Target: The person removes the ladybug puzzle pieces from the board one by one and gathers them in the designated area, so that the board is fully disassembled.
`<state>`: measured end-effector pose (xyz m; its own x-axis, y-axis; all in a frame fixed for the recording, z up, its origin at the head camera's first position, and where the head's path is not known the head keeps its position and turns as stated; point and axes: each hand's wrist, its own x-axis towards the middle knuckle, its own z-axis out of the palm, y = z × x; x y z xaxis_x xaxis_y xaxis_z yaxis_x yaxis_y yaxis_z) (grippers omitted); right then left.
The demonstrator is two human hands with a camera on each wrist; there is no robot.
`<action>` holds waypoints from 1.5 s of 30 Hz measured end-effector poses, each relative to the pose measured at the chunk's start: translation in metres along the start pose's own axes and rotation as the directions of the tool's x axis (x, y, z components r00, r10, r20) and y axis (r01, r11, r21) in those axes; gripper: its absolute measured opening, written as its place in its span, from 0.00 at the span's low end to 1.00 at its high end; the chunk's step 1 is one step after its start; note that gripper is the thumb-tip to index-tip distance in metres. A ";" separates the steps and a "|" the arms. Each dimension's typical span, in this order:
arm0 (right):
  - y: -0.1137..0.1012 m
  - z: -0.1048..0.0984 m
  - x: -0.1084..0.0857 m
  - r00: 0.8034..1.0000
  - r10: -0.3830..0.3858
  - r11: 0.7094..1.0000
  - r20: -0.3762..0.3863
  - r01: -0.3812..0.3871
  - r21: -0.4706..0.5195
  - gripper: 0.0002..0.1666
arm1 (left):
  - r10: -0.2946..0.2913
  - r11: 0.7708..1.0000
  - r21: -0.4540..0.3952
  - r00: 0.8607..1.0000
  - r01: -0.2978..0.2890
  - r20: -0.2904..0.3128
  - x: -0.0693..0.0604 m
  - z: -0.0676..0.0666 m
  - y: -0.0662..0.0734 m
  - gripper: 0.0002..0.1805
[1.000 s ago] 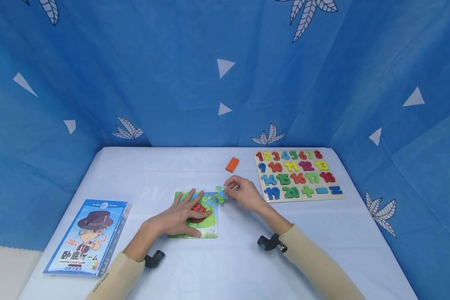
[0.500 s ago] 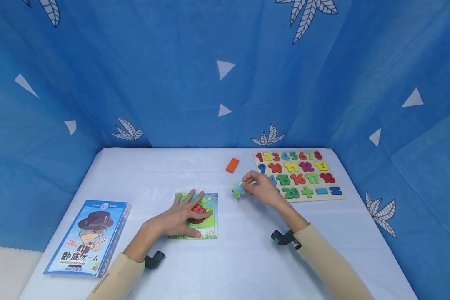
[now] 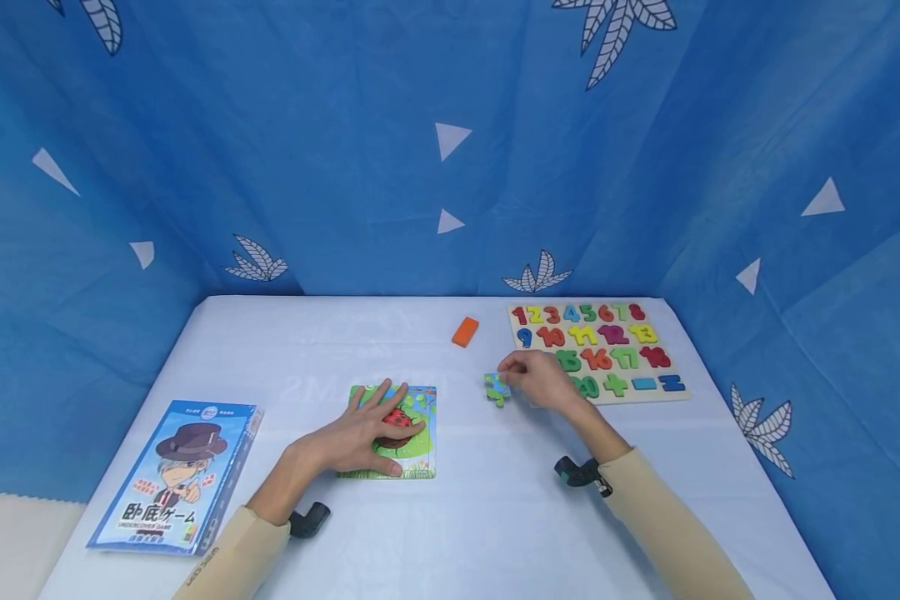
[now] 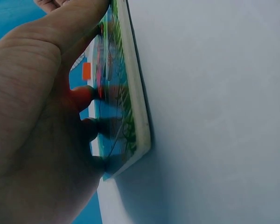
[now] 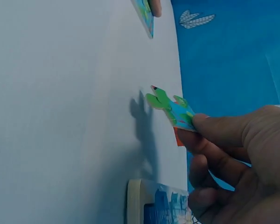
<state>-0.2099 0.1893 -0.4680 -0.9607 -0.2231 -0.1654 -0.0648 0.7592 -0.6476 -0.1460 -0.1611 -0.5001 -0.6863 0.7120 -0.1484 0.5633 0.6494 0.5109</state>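
A square ladybug puzzle (image 3: 420, 454) lies on the table, and my left hand (image 3: 356, 437) rests on it with fingers spread. In the left wrist view the fingertips of the left hand (image 4: 32, 107) touch the picture side of the puzzle (image 4: 126, 102). My right hand (image 3: 543, 382) pinches a green and blue jigsaw piece (image 3: 497, 390) by its edge, to the right of the puzzle. In the right wrist view the piece (image 5: 172, 109) is between thumb and finger of the right hand (image 5: 238, 158), held above the table, its shadow falling on the cloth.
A number board (image 3: 678, 394) with coloured digits stands at the back right, partly behind the right hand. An orange block (image 3: 465, 332) lies at the back middle. On the left lies a blue game box (image 3: 176, 475). Blue curtains (image 3: 390, 167) surround the white table (image 3: 420, 542).
My right hand has moved right, away from the puzzle, carrying the jigsaw piece from the puzzle's upper right corner towards the number board. My left hand has stayed in place.
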 end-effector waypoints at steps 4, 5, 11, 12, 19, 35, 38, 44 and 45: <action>0.005 -0.001 0.000 1.000 -0.006 0.998 0.013 0.007 -0.064 0.04 | -0.001 1.000 -0.001 1.000 0.001 0.000 0.000 0.000 0.000 0.41; 0.006 -0.001 0.000 1.000 -0.004 0.997 0.019 0.005 -0.079 0.03 | -0.003 1.000 -0.001 1.000 0.003 0.001 0.000 0.000 0.001 0.41; 0.011 -0.001 0.002 0.999 -0.009 0.991 0.041 0.014 -0.136 0.03 | -0.004 1.000 0.003 1.000 0.004 0.000 0.000 0.000 0.001 0.41; 0.012 -0.002 0.003 0.999 -0.016 0.989 0.039 0.021 -0.144 0.03 | -0.004 1.000 0.004 1.000 0.004 0.000 0.000 0.000 0.001 0.41; 0.014 -0.006 0.004 0.998 -0.045 0.980 0.033 0.051 -0.191 0.04 | -0.002 1.000 0.003 1.000 0.002 -0.003 0.000 0.000 0.001 0.41; 0.022 -0.007 0.009 0.996 -0.068 0.973 0.050 0.077 -0.219 0.04 | 0.000 1.000 -0.009 1.000 0.000 -0.013 0.000 0.001 0.001 0.41; 0.023 -0.007 0.009 0.997 -0.066 0.972 0.047 0.075 -0.224 0.04 | -0.002 1.000 -0.010 1.000 0.002 -0.014 0.001 0.002 0.001 0.41; 0.022 -0.006 0.008 0.997 -0.074 0.970 0.035 0.080 -0.229 0.05 | -0.003 1.000 -0.009 1.000 0.003 -0.014 0.001 0.003 0.000 0.41; 0.022 -0.005 0.008 0.997 -0.073 0.971 0.037 0.080 -0.227 0.04 | -0.004 1.000 -0.009 1.000 0.004 -0.012 0.001 0.003 0.000 0.41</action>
<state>-0.2206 0.2074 -0.4798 -0.9428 -0.3003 -0.1449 -0.2005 0.8578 -0.4732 -0.1455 -0.1595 -0.5026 -0.6943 0.7059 -0.1405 0.5560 0.6499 0.5182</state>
